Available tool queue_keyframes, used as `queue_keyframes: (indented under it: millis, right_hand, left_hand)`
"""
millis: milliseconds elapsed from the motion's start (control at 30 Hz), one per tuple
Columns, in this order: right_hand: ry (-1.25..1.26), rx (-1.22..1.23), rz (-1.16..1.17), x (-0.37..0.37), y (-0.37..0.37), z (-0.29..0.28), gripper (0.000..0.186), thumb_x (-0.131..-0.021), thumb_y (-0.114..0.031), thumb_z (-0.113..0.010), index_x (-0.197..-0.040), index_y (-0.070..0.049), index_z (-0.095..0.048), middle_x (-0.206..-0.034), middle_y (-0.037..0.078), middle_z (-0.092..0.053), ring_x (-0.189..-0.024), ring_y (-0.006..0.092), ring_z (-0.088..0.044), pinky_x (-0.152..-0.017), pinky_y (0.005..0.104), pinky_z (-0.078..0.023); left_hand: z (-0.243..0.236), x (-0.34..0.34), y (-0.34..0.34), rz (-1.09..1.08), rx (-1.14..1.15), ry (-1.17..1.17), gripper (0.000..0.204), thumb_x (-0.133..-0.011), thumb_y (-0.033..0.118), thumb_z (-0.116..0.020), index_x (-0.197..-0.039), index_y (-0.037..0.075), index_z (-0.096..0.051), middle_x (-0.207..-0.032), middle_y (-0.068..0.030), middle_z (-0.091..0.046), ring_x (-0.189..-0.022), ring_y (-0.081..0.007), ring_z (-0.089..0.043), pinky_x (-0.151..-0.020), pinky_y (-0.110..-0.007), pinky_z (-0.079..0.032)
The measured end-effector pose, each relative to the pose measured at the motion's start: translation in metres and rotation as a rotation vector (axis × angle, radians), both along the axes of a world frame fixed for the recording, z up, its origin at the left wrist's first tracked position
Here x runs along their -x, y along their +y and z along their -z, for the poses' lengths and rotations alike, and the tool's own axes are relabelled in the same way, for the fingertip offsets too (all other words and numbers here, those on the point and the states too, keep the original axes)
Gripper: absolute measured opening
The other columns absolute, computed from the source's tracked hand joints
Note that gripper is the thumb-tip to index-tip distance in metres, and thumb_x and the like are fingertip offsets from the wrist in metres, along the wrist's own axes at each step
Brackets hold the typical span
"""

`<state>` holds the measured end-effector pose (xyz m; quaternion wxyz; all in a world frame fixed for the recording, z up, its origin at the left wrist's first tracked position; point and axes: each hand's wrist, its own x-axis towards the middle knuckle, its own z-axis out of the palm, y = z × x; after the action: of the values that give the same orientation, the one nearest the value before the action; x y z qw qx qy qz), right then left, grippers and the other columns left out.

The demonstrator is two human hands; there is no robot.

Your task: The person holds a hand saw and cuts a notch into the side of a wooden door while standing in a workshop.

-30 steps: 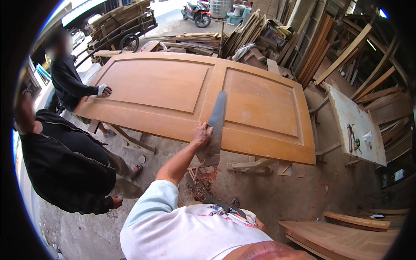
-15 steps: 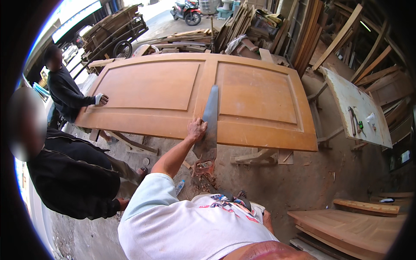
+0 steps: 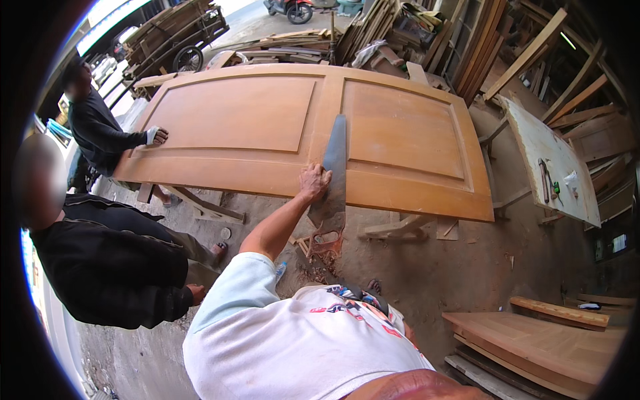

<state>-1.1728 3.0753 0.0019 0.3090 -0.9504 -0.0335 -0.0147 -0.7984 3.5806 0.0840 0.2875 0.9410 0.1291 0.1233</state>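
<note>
My left hand [image 3: 315, 182] is closed at the left edge of a handsaw's blade, its fingers curled against the metal. The handsaw [image 3: 337, 157] points away from me over a large brown panelled wooden door [image 3: 400, 195]. Its wooden handle reaches past the door's near edge, and no hand is on it. Whether the blade rests on the door I cannot tell. The door lies flat on low wooden trestles [image 3: 400, 228]. My right hand is out of sight beyond my body.
At the door's left end a person's gloved hand [image 3: 157, 136] rests on it. Another person in a black jacket [image 3: 113, 257] stands nearer, at my left. Wood panels [image 3: 533, 347] are stacked at lower right. A white board [image 3: 550, 160] at right holds pincers and small tools. Scrap timber lies behind.
My view has tipped, so the door, saw and left hand sit higher and slightly to the right in the picture. The left hand stays on the blade.
</note>
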Motion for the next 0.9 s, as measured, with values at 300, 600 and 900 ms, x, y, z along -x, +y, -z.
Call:
queue_keyframes:
  millis: [300,600,900]
  right_hand:
    - [-0.153,-0.033,-0.008,-0.016,0.044,-0.025,0.007,-0.081,-0.004,-0.058,-0.086,-0.003,-0.062,-0.087,0.020,-0.060,-0.077,0.0373,-0.059,-0.068,0.0459,-0.047]
    - [-0.010,-0.030,0.117,-0.015,0.017,0.016,0.007,-0.080,-0.006,-0.061,-0.087,-0.004,-0.063,-0.087,0.018,-0.060,-0.078,0.0357,-0.059,-0.068,0.0441,-0.048]
    - [0.031,0.131,0.289,-0.027,0.027,0.016,0.007,-0.079,-0.010,-0.064,-0.085,-0.007,-0.065,-0.083,0.014,-0.063,-0.080,0.0320,-0.063,-0.069,0.0397,-0.050]
  left_hand:
    - [0.002,-0.004,0.008,0.011,0.024,-0.015,0.044,-0.092,0.047,-0.057,-0.106,0.006,-0.065,-0.114,-0.0199,-0.062,-0.108,-0.0412,-0.055,-0.095,-0.049,-0.042]
    - [0.011,-0.006,0.008,-0.011,0.020,-0.021,0.044,-0.089,0.048,-0.059,-0.110,0.009,-0.065,-0.118,-0.0169,-0.059,-0.111,-0.0422,-0.053,-0.095,-0.052,-0.044]
    - [0.001,0.001,0.003,-0.029,-0.010,-0.007,0.045,-0.092,0.049,-0.056,-0.109,0.009,-0.065,-0.117,-0.0181,-0.062,-0.108,-0.0410,-0.056,-0.095,-0.050,-0.043]
